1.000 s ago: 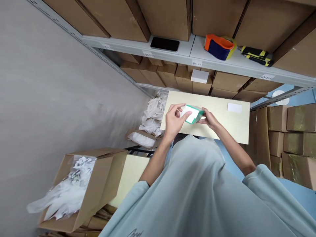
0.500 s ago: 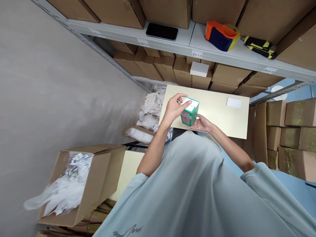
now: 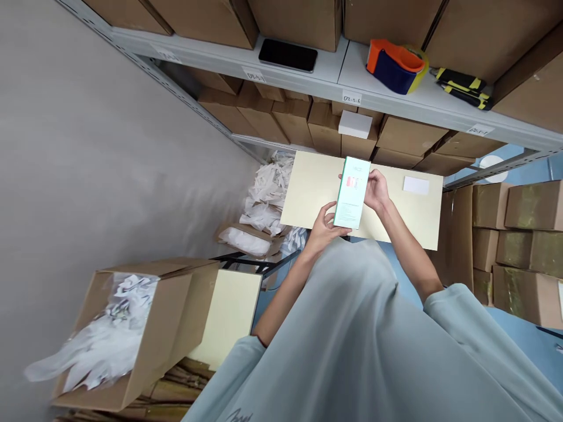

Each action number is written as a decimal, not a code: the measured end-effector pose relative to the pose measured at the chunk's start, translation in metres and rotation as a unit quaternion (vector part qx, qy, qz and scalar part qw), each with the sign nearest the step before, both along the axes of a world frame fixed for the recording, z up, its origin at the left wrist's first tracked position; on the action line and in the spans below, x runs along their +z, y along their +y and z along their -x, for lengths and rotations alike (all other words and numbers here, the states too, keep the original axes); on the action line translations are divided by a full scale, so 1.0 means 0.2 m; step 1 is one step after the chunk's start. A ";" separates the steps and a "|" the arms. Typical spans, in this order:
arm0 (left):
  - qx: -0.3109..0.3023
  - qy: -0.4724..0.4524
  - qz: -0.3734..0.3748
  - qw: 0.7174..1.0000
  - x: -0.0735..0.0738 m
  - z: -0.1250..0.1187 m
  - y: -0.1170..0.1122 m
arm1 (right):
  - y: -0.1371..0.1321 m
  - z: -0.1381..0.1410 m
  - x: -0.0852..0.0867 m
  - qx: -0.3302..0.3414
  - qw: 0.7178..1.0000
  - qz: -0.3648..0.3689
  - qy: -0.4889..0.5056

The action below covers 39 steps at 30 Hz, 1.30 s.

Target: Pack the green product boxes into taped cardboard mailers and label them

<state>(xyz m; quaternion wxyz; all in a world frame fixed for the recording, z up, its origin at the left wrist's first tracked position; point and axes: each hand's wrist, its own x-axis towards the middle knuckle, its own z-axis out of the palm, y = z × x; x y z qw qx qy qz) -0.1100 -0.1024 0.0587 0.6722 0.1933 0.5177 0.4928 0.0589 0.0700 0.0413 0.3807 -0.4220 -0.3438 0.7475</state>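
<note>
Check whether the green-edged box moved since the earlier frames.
Yes. The green-edged box has turned lengthwise, its top end now reaching the cream board's far edge.

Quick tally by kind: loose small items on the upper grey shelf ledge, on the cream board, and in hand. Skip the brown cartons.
Phone: 1
Tape dispenser: 1
Black-and-yellow cutters: 2, as far as I can tell
White card: 1
Green-and-white box, held by left hand and right hand: 1
Total: 6

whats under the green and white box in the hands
A pale yellow board lies below the box, which the left hand and right hand hold. A white card lies on it. The patch behind box and hands is covered.
</note>
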 end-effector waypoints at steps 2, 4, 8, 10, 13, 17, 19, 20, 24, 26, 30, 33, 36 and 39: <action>0.031 0.001 -0.007 1.000 -0.03 0.02 -0.01 | 0.02 0.02 0.00 0.003 0.999 0.018 0.039; 0.067 0.004 -0.008 0.998 -0.08 0.05 -0.01 | 0.03 0.04 -0.04 -0.004 0.997 0.045 0.062; 0.147 0.013 0.020 0.989 -0.22 0.12 -0.02 | 0.06 0.09 -0.18 -0.020 0.996 0.084 0.011; 0.196 0.000 0.043 0.980 -0.30 0.14 -0.01 | 0.08 0.15 -0.27 -0.025 0.995 0.087 -0.037; 0.254 -0.026 0.073 0.964 -0.43 0.19 0.03 | 0.14 0.28 -0.39 0.008 0.986 0.039 -0.164; 0.285 -0.053 0.124 0.949 -0.56 0.29 0.18 | 0.29 0.53 -0.49 0.081 0.946 -0.060 -0.309; 0.284 -0.061 0.145 0.946 -0.61 0.36 0.28 | 0.38 0.66 -0.51 0.102 0.933 -0.088 -0.333; 0.283 -0.063 0.152 0.945 -0.62 0.39 0.33 | 0.43 0.72 -0.51 0.113 0.925 -0.100 -0.348; 0.279 -0.058 0.173 0.943 -0.65 0.50 0.50 | 0.60 0.91 -0.52 0.170 0.890 -0.134 -0.402; 0.275 -0.057 0.175 0.944 -0.66 0.54 0.56 | 0.66 0.97 -0.53 0.197 0.875 -0.144 -0.418; 0.263 -0.054 0.179 0.946 -0.64 0.59 0.62 | 0.71 1.04 -0.54 0.240 0.855 -0.156 -0.432; 0.264 -0.043 0.182 0.946 -0.60 0.61 0.60 | 0.66 1.03 -0.53 0.257 0.843 -0.160 -0.444; 0.272 -0.028 0.180 0.945 -0.53 0.64 0.50 | 0.53 0.96 -0.50 0.259 0.835 -0.179 -0.451; 0.288 -0.016 0.172 0.942 -0.46 0.67 0.33 | 0.35 0.87 -0.48 0.268 0.831 -0.208 -0.442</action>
